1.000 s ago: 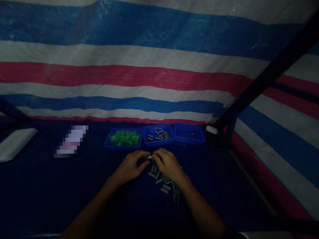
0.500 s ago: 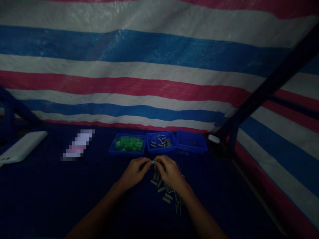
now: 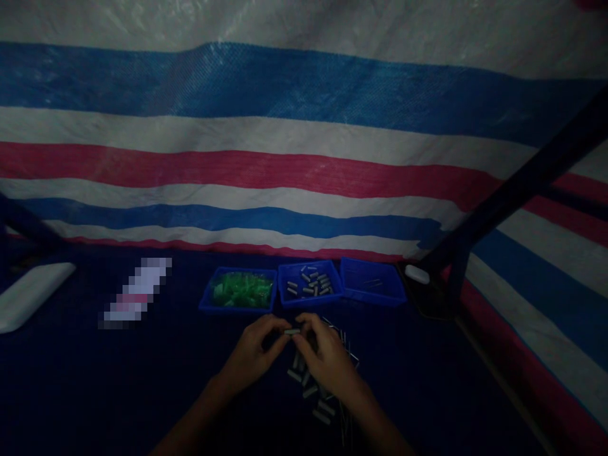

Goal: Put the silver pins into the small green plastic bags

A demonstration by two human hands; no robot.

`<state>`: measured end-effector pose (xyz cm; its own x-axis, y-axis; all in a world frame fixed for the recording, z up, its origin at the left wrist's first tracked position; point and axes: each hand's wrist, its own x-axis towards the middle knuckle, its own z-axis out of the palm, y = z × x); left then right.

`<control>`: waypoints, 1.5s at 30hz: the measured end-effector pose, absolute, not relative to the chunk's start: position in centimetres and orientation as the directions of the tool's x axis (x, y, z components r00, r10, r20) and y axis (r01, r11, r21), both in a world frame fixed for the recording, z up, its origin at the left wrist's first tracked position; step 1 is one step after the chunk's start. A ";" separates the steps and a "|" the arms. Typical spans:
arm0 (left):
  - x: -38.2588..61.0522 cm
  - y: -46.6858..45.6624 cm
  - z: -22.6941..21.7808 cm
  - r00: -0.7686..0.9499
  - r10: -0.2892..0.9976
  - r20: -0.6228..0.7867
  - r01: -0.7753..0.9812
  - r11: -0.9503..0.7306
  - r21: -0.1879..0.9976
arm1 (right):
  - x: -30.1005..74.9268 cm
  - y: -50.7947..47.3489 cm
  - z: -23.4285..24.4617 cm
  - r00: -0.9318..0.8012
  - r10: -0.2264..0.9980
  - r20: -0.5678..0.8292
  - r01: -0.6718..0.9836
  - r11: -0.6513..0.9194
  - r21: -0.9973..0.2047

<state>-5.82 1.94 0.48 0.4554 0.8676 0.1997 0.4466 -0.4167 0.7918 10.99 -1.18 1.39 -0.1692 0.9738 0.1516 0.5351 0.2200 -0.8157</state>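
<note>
Between the fingertips of both hands lies a small grey cylinder (image 3: 292, 331), roughly level. My left hand (image 3: 251, 351) pinches its left end with thumb and forefinger. At the other end, my right hand (image 3: 327, 361) has its thumb against the piece, forefinger curled above. Below and beside my right hand, loose grey cylinders (image 3: 322, 416) are scattered on the dark blue table. Several thin metal rods (image 3: 351, 358) lie there too, partly hidden by the right hand and forearm. Dim light leaves finer detail of the held piece unclear.
Beyond the hands stand three blue trays in a row: one with green pieces (image 3: 242, 290), a middle tray (image 3: 285, 301) of grey cylinders, and a right tray (image 3: 380, 297) with thin rods. A white case (image 3: 417, 273), a pixelated item (image 3: 137, 288) and a white slab (image 3: 35, 294) lie around.
My view has shifted, so trays and hands appear lower. The right fingers have opened a little around the cylinder, which now shows more fully between both hands.
</note>
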 end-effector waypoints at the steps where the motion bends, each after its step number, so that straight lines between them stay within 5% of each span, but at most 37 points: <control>1: -5.8 2.0 0.5 0.463 0.868 0.182 0.448 -0.406 0.796 | 11.0 -1.2 1.4 -0.182 0.970 0.160 0.528 0.233 -0.816; 8: -6.0 2.0 0.6 0.466 0.875 0.133 0.466 -0.370 0.804 | 11.1 -1.2 1.9 -0.265 0.936 0.231 0.577 0.345 -0.740; 16: -6.2 1.9 0.0 0.439 0.849 0.295 0.370 -0.469 0.802 | 11.2 -1.1 2.0 -0.177 0.958 0.224 0.591 0.285 -0.754; 32: -6.0 1.4 0.8 0.412 0.901 0.135 0.464 -0.336 0.820 | 11.0 -1.5 2.2 -0.210 0.942 0.262 0.599 0.336 -0.727; 45: -5.6 1.1 1.2 0.385 0.904 0.184 0.462 -0.361 0.810 | 11.4 -1.7 2.4 -0.231 0.943 0.241 0.580 0.332 -0.744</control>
<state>-5.58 1.08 1.23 0.3848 0.9045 0.1839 0.4618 -0.3612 0.8101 11.36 -1.71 2.39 -0.2314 0.9427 0.2406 0.5799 0.3322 -0.7439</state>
